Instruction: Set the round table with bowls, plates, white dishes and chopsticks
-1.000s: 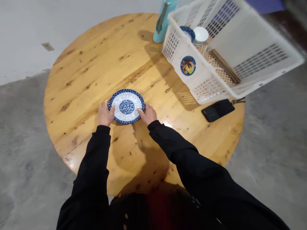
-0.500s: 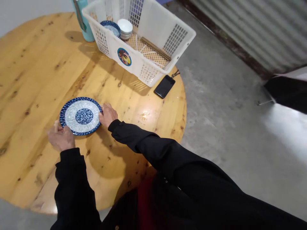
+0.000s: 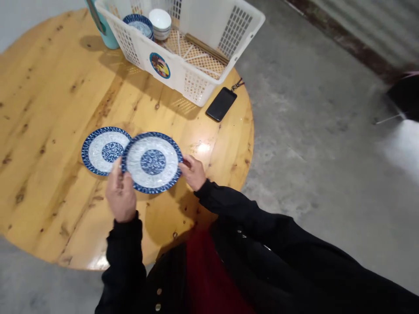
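Note:
Between my two hands is a round plate (image 3: 152,162) with a blue patterned rim, a pale ring and a blue centre. My left hand (image 3: 121,192) grips its left edge, fingers closed on the rim. At its right edge, my right hand (image 3: 194,171) pinches the rim. A second plate (image 3: 98,150) of the same pattern lies on the wooden table to the left, its right side partly covered by the held one. The held plate appears raised a little above the table.
A white plastic basket (image 3: 176,78) stands at the back of the round table (image 3: 49,174), with blue-patterned dishes (image 3: 139,26), white bowls (image 3: 159,24) and brown sticks (image 3: 207,49) inside. Left of it is a turquoise jug (image 3: 109,39). A phone (image 3: 221,104) lies near the right edge.
One plate has come away to the right in both my hands, uncovering a like plate left on the table. My view has shifted slightly too.

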